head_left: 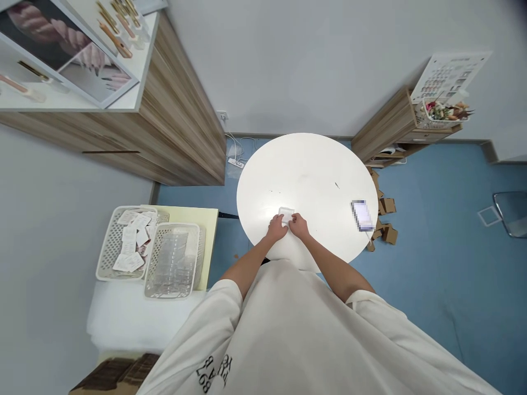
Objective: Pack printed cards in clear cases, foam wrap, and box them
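Observation:
Near the front edge of a round white table (304, 164), my two hands meet at a small, flat white packet or box (286, 211); its exact kind is too small to make out. My left hand (277, 228) grips its left side, the fingers curled on it. At its right corner, the fingertips of my right hand (299, 226) are pinched against the edge. Part of the white piece is covered by my fingers. A phone or tablet (363, 215) with a cable lies on the table at the right, its screen blurred.
Left stands a yellowish table (211, 236) with one basket of printed cards (132, 241) and another of clear plastic boxes (172, 260). A wooden cabinet (185, 99) rises behind. Small cardboard boxes (387, 206) lie on the blue floor by a wooden shelf (385, 118).

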`<state>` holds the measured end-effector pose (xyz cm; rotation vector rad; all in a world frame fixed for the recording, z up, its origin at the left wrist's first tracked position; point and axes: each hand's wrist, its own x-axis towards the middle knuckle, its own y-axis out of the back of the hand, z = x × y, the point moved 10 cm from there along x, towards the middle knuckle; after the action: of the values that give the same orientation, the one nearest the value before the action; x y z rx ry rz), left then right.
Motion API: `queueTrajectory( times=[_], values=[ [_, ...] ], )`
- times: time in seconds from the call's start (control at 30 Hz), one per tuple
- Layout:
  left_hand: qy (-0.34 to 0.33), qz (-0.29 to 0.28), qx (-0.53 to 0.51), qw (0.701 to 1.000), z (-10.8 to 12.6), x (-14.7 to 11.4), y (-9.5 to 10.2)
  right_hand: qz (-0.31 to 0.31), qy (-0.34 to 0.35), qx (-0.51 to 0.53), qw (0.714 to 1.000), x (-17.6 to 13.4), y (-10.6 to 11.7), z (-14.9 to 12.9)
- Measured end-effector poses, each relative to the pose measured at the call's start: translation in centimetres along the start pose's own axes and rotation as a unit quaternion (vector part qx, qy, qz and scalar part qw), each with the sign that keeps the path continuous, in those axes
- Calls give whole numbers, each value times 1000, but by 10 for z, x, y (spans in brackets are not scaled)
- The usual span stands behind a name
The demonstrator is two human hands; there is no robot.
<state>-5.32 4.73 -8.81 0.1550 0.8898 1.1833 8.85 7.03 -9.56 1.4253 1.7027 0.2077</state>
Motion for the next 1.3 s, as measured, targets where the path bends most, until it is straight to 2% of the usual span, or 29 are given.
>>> queueTrajectory(
  times=[0.17,0.27,0.37,0.47,0.7,0.87,0.97,1.13,1.3],
  values=[
    [26,49,14,998,-39,-7,46,-62,73,24,995,-1,-46,-48],
    [35,59,17,997,-62,-14,65,-80,124,3,989,-4,-73,-72],
    [24,38,28,999,-76,-20,74,-72,153,-38,985,-6,-87,-86],
    [1,18,45,999,-80,-21,75,-68,159,-76,982,-7,-91,-89],
    [-19,63,65,996,-72,-23,86,-42,164,-79,982,-17,-73,-84],
    [-33,84,62,994,-65,-39,89,-37,136,-60,988,-34,-55,-67],
    [-30,94,61,993,-61,-54,86,-29,145,-68,987,-47,-43,-61],
    [-33,133,52,989,-50,-86,68,-14,188,-94,978,-78,-24,-48],
    [-36,162,34,986,-41,-136,26,-24,213,-91,973,-124,-13,-14]
  ],
)
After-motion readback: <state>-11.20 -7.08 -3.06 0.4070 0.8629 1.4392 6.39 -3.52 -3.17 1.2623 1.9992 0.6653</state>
